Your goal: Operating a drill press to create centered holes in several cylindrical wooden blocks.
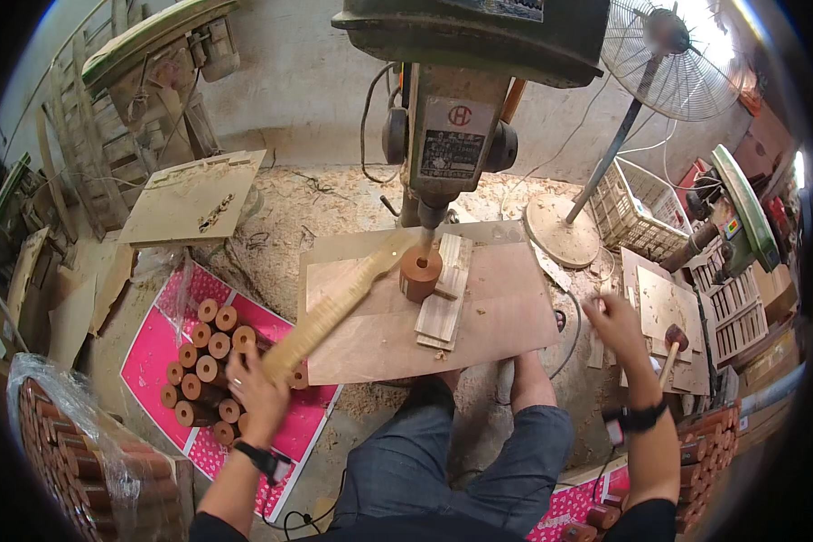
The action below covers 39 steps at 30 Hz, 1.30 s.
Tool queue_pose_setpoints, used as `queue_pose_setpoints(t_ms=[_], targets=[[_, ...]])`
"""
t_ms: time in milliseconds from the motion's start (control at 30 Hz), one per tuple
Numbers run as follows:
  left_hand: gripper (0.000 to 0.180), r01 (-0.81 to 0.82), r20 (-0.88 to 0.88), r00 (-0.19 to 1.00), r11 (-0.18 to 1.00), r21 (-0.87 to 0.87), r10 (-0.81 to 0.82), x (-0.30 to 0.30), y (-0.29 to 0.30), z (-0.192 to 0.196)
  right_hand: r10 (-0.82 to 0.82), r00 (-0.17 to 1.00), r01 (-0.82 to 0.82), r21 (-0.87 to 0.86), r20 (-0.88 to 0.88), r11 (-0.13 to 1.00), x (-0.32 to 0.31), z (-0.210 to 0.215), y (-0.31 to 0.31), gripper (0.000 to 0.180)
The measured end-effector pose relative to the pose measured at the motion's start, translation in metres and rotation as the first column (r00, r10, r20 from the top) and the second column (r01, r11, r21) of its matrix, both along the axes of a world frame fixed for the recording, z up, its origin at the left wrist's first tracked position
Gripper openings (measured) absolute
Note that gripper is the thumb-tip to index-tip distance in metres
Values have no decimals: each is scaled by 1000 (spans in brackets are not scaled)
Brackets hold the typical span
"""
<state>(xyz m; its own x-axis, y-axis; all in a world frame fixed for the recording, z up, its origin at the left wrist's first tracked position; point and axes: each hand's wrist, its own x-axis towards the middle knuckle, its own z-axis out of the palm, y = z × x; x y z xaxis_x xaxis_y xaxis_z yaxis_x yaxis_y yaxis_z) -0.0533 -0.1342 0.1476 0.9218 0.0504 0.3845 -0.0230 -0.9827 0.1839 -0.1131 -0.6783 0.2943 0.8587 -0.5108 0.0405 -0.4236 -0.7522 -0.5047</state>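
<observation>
My left hand (260, 395) is closed round the lower end of a long flat wooden bar (339, 312). The bar slants up to the right across the board-topped work table (379, 357); its far end lies beside a reddish-brown wooden cylinder (419, 278). That cylinder stands upright under the drill press (447, 135), the bit at its top. Light wooden strips (452, 298) lie against its right side. Past the table's right edge, my right hand (616, 327) is raised with curled fingers; what they hold, if anything, is hidden.
Several bored cylinders (210, 369) lie on a pink patterned sheet (294, 434) at left. Plastic-wrapped stacked cylinders (90, 461) stand lower left, more (705, 461) lower right. A mallet (674, 341), a standing fan (560, 221) and a crate (637, 208) are at right. Wood shavings litter the floor.
</observation>
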Motion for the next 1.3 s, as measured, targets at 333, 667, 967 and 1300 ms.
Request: queue_pose_setpoints(t_ms=[333,667,967,1300], targets=[[97,432,-34,845,720,-543,-533,125,-183,-8,-268,963,213,650,-14,729,-181,-44,36,20],[80,395,-65,826,657,-642,-560,147,-216,-7,-330,944,250,703,-23,666,-219,-61,69,16],[78,190,-52,788,323,-927,-613,43,-148,17,191,982,-165,489,-3,856,-165,-49,120,65],[81,434,-96,-34,72,-898,-995,-123,-269,69,-86,962,-13,355,260,935,-219,-38,131,83]])
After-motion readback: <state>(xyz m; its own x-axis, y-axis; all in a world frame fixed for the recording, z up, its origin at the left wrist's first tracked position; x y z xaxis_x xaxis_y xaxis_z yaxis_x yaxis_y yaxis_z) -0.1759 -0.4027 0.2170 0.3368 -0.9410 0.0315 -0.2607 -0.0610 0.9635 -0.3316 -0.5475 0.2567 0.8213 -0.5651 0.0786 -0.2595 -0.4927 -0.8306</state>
